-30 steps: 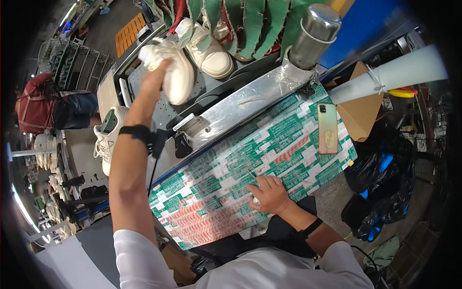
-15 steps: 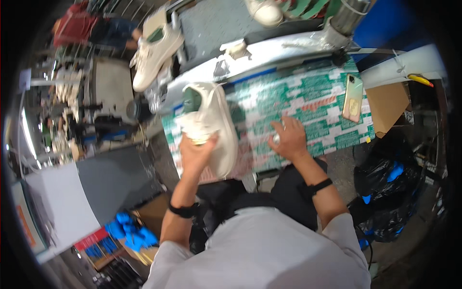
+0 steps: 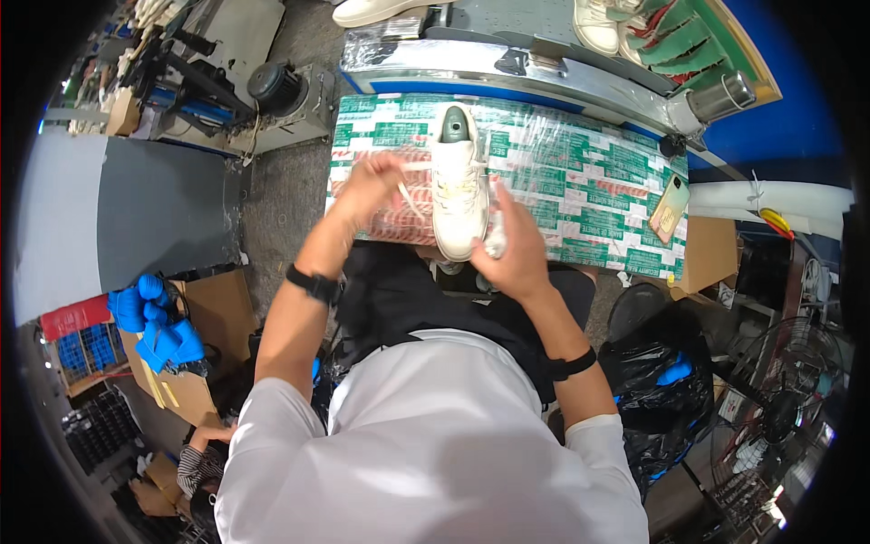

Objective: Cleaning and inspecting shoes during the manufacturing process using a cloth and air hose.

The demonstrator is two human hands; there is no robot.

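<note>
An off-white lace-up sneaker with a green inner lining stands on the taped table, its toe toward me. To its left, my left hand is closed in a pinch on a white shoelace drawn out from the shoe's side. My right hand is beside the toe on the right, with a small white wad between thumb and fingers. The wad's exact kind is unclear. Slight motion blur covers the fingers of both hands.
A phone lies at the table's right end. Beyond the far edge runs a metal-edged machine bed, with more sneakers and a green divided box. Black bags and a fan stand at right; a motor at left.
The sneaker, tilted in my left hand before, now stands on the table. My left hand has moved to its lace, and my right hand has come in beside the toe. The view has shifted.
</note>
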